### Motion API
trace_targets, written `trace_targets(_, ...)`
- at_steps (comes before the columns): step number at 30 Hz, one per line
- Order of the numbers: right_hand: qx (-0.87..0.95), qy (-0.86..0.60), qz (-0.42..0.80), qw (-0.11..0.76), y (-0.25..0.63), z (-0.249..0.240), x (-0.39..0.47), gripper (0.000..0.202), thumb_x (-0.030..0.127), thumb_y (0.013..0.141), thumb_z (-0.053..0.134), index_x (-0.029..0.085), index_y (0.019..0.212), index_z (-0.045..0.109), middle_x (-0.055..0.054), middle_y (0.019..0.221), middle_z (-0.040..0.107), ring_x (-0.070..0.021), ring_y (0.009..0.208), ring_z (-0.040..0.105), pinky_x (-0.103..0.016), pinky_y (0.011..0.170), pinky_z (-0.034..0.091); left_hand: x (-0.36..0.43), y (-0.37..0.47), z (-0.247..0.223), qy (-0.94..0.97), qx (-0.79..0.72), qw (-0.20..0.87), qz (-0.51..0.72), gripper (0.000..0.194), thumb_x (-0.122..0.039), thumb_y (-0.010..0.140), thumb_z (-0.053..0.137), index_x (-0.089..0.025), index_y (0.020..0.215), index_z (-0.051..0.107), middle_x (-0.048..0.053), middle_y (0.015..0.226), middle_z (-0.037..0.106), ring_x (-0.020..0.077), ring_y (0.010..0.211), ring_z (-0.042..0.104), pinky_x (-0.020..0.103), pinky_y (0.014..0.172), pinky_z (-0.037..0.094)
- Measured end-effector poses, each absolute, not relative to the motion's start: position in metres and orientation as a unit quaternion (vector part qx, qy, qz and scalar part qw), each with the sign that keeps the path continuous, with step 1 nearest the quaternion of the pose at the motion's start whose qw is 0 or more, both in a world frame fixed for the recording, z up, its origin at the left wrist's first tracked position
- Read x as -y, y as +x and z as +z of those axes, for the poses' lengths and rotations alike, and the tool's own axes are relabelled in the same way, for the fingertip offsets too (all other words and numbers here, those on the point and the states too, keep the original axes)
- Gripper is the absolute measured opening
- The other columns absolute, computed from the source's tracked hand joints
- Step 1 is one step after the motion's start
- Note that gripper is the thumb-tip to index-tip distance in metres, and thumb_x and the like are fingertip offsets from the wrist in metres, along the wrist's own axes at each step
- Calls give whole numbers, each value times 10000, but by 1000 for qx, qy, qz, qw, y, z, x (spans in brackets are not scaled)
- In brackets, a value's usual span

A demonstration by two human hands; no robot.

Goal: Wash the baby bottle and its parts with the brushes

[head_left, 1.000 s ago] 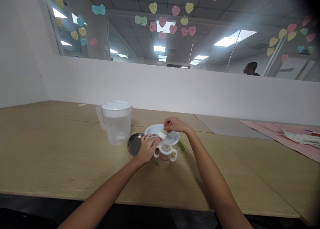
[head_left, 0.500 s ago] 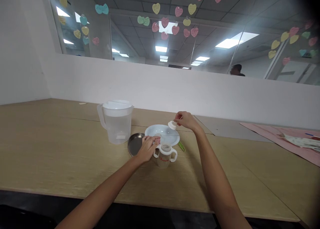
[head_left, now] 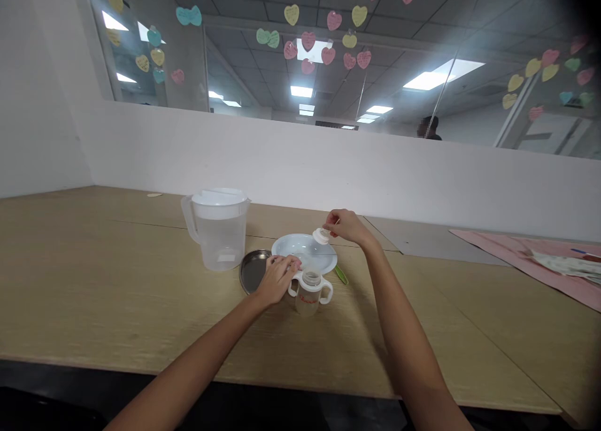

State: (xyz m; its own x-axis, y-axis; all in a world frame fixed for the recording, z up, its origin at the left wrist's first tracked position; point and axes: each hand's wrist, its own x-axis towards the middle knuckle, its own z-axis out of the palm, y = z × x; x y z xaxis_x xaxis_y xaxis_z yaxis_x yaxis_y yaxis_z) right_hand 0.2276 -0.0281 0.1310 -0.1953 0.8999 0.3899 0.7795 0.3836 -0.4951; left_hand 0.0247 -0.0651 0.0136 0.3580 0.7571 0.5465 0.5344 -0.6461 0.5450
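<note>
My right hand (head_left: 346, 225) pinches a white round bottle lid (head_left: 321, 235) over the right back part of a white bowl (head_left: 328, 259). My left hand (head_left: 278, 277) is at the bowl's front left edge, its fingers bent and close together; whatever lies under them is hidden. Just right of that hand stands a clear baby bottle (head_left: 308, 299), upright and uncapped, with two white side handles and red lettering. A shallow metal dish (head_left: 251, 270) sits partly behind my left hand. The end of a green utensil (head_left: 342, 275) shows beside the bowl.
A large translucent lidded pitcher (head_left: 221, 233) stands left of the dish. At the far right, a pink cloth (head_left: 488, 246) carries a white patterned piece and a pen. The white wall (head_left: 282, 161) rises behind the wooden table (head_left: 117, 293). A person (head_left: 429, 128) appears beyond the glass.
My right hand with the lid has shifted slightly left over the bowl. A clear piece seen by my left fingers earlier is now hardly visible. The bottle and pitcher stay put.
</note>
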Motion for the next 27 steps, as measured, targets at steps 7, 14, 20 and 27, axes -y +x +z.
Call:
trace_targets(7, 761, -552, 107, 324, 227, 132, 30, 91, 222, 690, 571, 134, 680, 549, -24, 637, 591, -80, 495, 537, -171, 459, 383, 66, 24, 13, 822, -396, 129, 388, 401, -348, 885, 195, -216, 815, 567, -3, 855, 621, 154, 883, 499, 369, 907, 237)
trace_targets(14, 767, -547, 95, 321, 226, 133, 32, 111, 242, 696, 566, 135, 675, 546, -26, 651, 595, -74, 482, 527, -175, 463, 378, 63, 24, 9, 816, -408, 129, 388, 424, -342, 884, 197, -239, 904, 608, -1, 933, 631, 169, 978, 474, 391, 932, 216)
trace_targets(20, 771, -545, 90, 318, 225, 135, 33, 149, 280, 692, 563, 133, 666, 550, -31, 660, 595, -79, 503, 527, -178, 467, 372, 64, 24, 8, 816, -425, 109, 377, 427, -336, 889, 196, -241, 918, 611, 1, 983, 628, 185, 1038, 445, 439, 960, 145)
trace_targets(27, 775, -542, 85, 314, 223, 133, 32, 141, 269, 692, 561, 131, 663, 548, -31, 651, 594, -71, 494, 515, -173, 469, 365, 63, 22, 9, 831, -427, 49, 353, 381, -313, 874, 235, -250, 904, 609, 21, 950, 633, 220, 927, 462, 433, 887, 232)
